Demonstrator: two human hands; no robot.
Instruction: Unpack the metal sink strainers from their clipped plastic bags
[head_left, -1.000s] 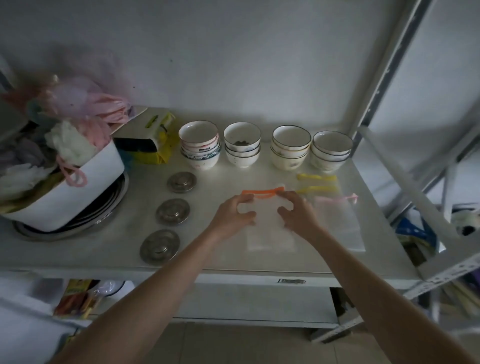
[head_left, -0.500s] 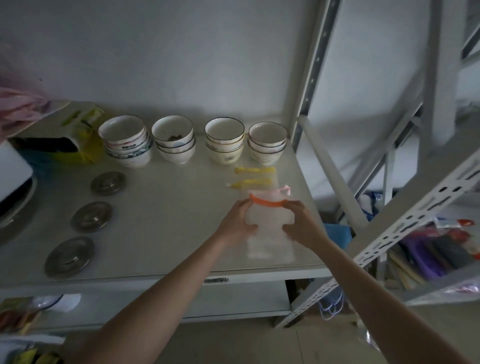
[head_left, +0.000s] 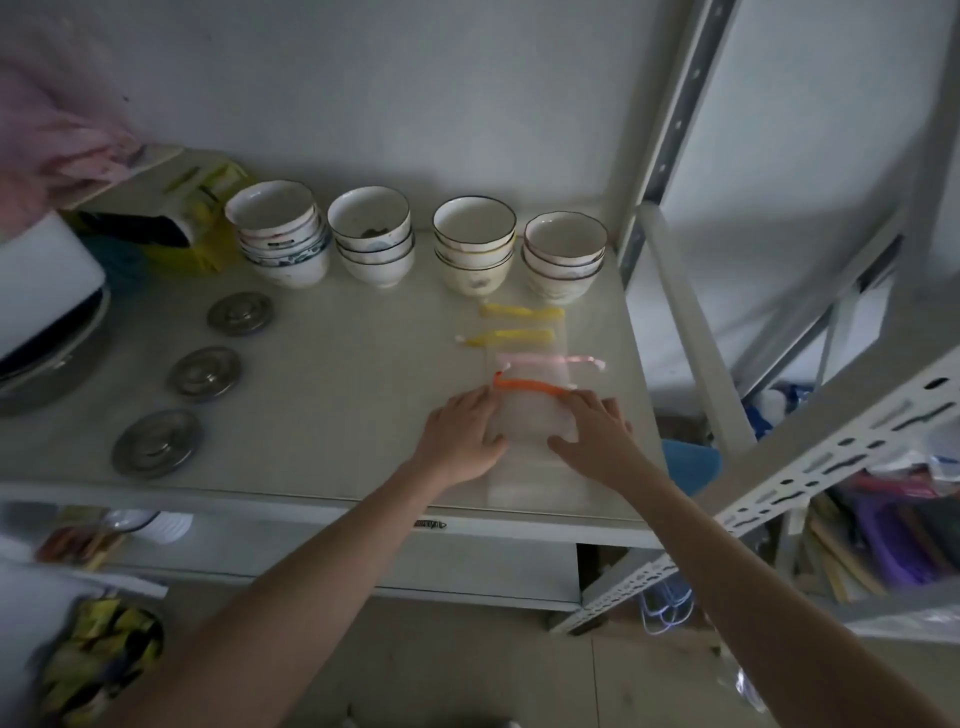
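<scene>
Near the front right corner of the white shelf top (head_left: 332, 405), both hands lie flat on a clear plastic bag (head_left: 527, 415) that looks empty, the left hand (head_left: 462, 436) pressing its left edge and the right hand (head_left: 597, 431) its right, fingers spread and gripping nothing; an orange clip (head_left: 530, 385) lies across the bag's top edge, between the fingertips. Three metal sink strainers (head_left: 197, 373) sit bare in a column toward the left side, well apart from the bags, so the unpacking seems largely done. Just behind the orange clip lies a pink clip (head_left: 576, 360) on another flat bag, and beyond it two yellow clips (head_left: 506, 338); whether any strainer is left bagged I cannot tell. Four stacks of bowls (head_left: 475, 244) line the back edge, and a grey upright post (head_left: 670, 130) stands at the right edge; nothing blocks the hands
</scene>
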